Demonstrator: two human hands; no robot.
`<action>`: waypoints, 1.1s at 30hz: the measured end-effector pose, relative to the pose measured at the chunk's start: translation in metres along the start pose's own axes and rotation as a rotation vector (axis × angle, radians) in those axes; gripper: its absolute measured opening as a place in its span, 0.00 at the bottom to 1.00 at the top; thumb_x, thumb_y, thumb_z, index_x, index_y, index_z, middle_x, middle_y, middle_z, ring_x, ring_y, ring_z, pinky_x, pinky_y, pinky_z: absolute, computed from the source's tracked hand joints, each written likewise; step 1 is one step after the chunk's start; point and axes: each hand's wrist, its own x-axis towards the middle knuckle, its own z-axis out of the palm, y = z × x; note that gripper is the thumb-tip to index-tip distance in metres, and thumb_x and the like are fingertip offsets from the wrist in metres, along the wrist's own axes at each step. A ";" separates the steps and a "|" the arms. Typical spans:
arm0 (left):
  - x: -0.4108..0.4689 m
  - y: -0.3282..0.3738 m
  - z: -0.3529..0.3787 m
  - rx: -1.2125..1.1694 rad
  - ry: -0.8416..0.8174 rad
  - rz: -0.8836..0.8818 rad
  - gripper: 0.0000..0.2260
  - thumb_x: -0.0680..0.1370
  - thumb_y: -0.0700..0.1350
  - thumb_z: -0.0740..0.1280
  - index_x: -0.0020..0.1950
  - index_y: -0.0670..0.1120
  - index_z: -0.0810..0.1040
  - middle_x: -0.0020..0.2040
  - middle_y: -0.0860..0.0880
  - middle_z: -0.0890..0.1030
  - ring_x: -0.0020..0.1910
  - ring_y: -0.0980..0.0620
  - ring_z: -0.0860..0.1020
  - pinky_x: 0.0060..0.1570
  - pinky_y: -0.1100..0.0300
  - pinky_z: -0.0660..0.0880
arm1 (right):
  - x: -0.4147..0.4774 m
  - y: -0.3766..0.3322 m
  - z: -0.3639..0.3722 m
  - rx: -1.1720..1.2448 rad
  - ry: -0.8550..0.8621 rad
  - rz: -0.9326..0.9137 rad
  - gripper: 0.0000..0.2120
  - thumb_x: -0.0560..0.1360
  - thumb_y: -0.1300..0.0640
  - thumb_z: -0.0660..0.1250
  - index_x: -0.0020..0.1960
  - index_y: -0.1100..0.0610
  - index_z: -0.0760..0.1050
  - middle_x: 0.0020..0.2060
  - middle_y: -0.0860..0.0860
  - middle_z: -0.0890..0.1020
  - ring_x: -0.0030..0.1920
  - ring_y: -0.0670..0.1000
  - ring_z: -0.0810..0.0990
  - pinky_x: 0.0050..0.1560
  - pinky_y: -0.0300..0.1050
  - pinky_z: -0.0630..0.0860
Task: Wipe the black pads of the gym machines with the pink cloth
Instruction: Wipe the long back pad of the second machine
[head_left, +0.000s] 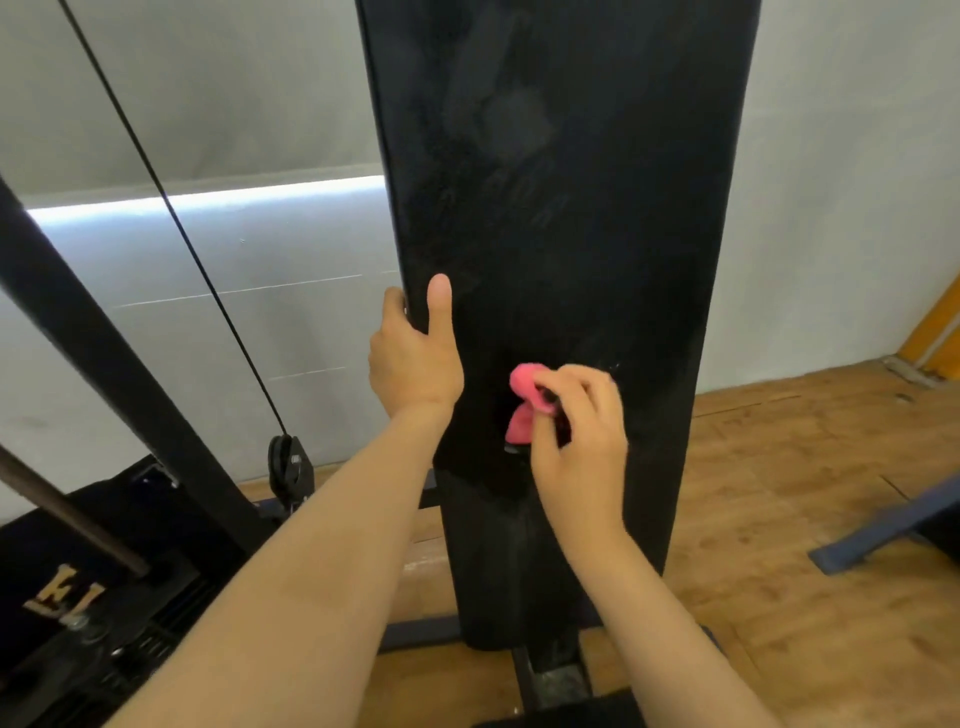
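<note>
A tall black back pad (571, 208) of a gym bench stands upright in front of me, with faint smears on its upper surface. My left hand (413, 358) grips the pad's left edge, thumb pointing up along the front. My right hand (576, 426) holds a bunched pink cloth (524, 405) against the lower middle of the pad. Part of the cloth is hidden by my fingers.
A black slanted machine frame (104, 353) and a thin cable (182, 234) ending in a pulley (288, 467) stand to the left. White wall behind. Wooden floor (805, 493) on the right, with a blue-grey bench foot (893, 525) lying on it.
</note>
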 end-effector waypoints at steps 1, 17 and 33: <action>0.000 0.001 0.001 -0.009 0.000 0.002 0.36 0.71 0.72 0.45 0.60 0.47 0.74 0.50 0.51 0.79 0.48 0.52 0.77 0.46 0.56 0.73 | 0.014 -0.002 0.000 -0.017 0.008 -0.008 0.11 0.74 0.66 0.66 0.56 0.58 0.79 0.50 0.52 0.77 0.52 0.47 0.73 0.52 0.30 0.70; 0.004 -0.005 0.007 -0.014 0.060 -0.027 0.23 0.79 0.63 0.51 0.60 0.48 0.74 0.38 0.61 0.71 0.37 0.65 0.70 0.40 0.70 0.67 | 0.008 0.007 -0.013 0.023 -0.076 0.093 0.13 0.73 0.64 0.69 0.56 0.56 0.79 0.50 0.47 0.77 0.52 0.44 0.75 0.50 0.29 0.71; 0.002 -0.004 0.007 -0.002 0.064 -0.025 0.19 0.81 0.60 0.51 0.56 0.50 0.74 0.45 0.57 0.75 0.42 0.65 0.72 0.41 0.72 0.65 | 0.023 0.042 -0.039 0.039 0.039 0.130 0.12 0.73 0.65 0.67 0.55 0.58 0.79 0.53 0.51 0.76 0.53 0.47 0.75 0.52 0.33 0.73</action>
